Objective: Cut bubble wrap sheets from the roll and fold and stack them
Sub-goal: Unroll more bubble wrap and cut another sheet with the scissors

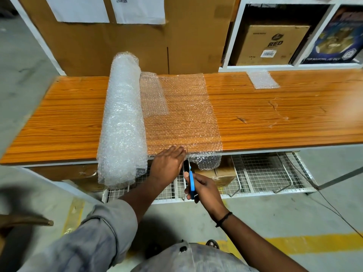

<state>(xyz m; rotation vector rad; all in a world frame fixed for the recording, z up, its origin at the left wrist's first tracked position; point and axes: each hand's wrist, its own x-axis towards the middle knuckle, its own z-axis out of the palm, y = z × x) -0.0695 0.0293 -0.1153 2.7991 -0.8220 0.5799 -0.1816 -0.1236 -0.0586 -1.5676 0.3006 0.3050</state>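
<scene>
Fingers [177, 152]: those of the left hand [167, 163] straight and pressed together, flat on the near edge of the clear dimpled unrolled sheet [182, 114], just right of the thick white cylindrical roll of bubble wrap [122, 118].
Right hand [205, 188]: curled round the blue plastic handle of the steel-bladed scissors [191, 179], just right of the roll's near end, blades pointing away into the sheet's overhanging edge.
Done: one small folded square of clear bubble wrap [263, 80], well to the right of the roll, near the far edge of the orange wood-grain laminate table [59, 124].
In hand: cut across the sheet, apparently only just begun at its near edge.
Left: nearly the whole cut, then folding and stacking on the square; judging by the roll's thickness, many more sheets.
Roll: soft, lumpy, cloudy white from many layers, lying front to back, near end overhanging the table.
Sheet: thin, see-through, wood grain visible beneath; limp where hanging off the edge right of the roll.
Extra layer: narrow paler strip of wrap [154, 95] touching the roll's right side; above or beneath the sheet, cannot tell.
Table: smooth, glossy, striped grain.
</scene>
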